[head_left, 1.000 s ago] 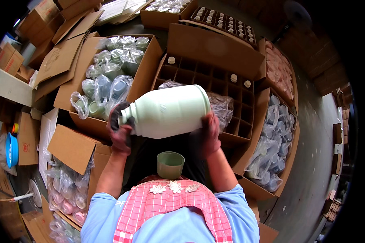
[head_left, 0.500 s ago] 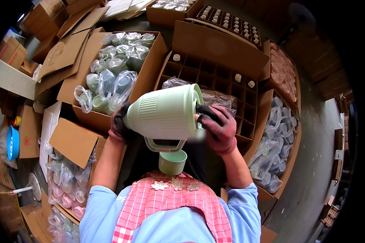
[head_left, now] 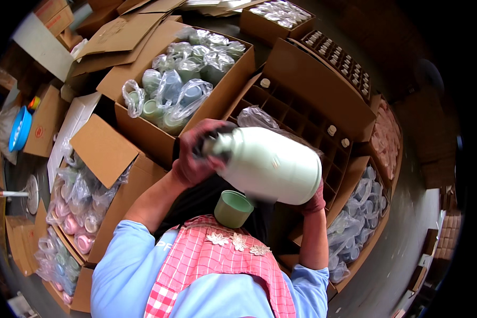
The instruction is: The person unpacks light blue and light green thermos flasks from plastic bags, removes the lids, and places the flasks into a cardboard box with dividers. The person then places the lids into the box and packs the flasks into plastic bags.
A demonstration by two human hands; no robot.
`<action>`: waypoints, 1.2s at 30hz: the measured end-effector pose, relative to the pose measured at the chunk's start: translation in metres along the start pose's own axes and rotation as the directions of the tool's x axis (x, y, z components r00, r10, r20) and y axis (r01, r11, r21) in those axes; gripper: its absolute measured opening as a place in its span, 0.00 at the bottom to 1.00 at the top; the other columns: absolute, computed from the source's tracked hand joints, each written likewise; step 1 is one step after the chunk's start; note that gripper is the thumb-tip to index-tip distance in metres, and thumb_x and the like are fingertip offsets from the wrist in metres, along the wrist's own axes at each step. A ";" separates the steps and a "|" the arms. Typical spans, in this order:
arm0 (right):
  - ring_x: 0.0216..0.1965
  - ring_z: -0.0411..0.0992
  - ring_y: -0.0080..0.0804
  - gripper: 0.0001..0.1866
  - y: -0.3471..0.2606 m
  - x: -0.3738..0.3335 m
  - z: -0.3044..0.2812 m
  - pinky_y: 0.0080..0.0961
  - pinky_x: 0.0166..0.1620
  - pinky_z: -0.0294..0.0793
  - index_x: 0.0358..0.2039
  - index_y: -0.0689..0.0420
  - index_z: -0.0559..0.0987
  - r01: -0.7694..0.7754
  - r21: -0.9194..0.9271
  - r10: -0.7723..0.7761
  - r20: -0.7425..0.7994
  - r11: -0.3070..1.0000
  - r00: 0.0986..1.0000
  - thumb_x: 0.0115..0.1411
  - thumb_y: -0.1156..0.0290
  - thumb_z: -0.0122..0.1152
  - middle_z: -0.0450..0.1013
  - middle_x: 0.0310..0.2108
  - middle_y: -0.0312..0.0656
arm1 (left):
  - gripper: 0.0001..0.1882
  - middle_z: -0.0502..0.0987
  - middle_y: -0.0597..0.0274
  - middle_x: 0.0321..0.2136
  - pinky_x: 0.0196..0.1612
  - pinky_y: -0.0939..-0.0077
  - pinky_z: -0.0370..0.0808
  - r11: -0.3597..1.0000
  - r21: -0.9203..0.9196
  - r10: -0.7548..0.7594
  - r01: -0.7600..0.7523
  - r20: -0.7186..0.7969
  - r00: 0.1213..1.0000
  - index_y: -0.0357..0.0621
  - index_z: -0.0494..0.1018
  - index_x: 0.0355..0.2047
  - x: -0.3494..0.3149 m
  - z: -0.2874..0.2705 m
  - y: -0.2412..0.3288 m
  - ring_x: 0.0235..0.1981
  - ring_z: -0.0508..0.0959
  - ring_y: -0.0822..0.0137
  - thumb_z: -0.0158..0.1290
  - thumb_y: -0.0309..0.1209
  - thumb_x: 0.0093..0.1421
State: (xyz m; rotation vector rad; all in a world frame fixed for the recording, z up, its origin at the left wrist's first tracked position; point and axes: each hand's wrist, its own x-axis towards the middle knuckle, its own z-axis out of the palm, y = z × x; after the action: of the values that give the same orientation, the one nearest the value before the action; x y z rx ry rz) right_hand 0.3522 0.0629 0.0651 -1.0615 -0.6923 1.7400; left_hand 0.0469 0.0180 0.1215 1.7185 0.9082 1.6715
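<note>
A pale green thermos jug (head_left: 273, 163) lies tilted across in front of me, its narrow end to the left. My left hand (head_left: 204, 151), in a dark red and black work glove, is closed around that narrow end, blurred by motion. At the broad base on the right, my right hand (head_left: 315, 201) grips the jug from beneath and behind; most of its fingers are hidden. Below the jug a green cup (head_left: 233, 209) stands upright against my checked apron. The jug's handle does not show now.
Ahead is a divided carton (head_left: 297, 114) with a few white-capped bottles. Left of it, an open carton (head_left: 188, 119) holds plastic-wrapped green and blue pieces. Wrapped pink pieces (head_left: 84, 243) fill a carton at left; wrapped grey-blue ones (head_left: 363, 212) stand at right.
The jug has swung from its ribbed, handled side to a smooth side, base now down to the right. My left hand has moved up onto its narrow end, my right lower. The view has turned.
</note>
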 end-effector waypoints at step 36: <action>0.31 0.71 0.23 0.12 -0.034 -0.042 0.002 0.20 0.36 0.71 0.38 0.63 0.75 0.570 -0.512 -0.560 0.193 0.643 0.805 0.52 0.74 0.57 0.74 0.31 0.37 | 0.21 0.75 0.51 0.42 0.50 0.73 0.68 0.818 -0.494 -0.361 0.294 -0.044 0.932 0.32 0.70 0.43 -0.020 0.015 -0.025 0.44 0.74 0.61 0.43 0.37 0.59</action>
State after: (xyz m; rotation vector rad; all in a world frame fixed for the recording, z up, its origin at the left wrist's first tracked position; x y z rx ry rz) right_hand 0.3719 0.0376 0.1083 -1.0392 -1.4324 1.0039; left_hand 0.0598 0.0182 0.0885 1.0568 0.7169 1.6174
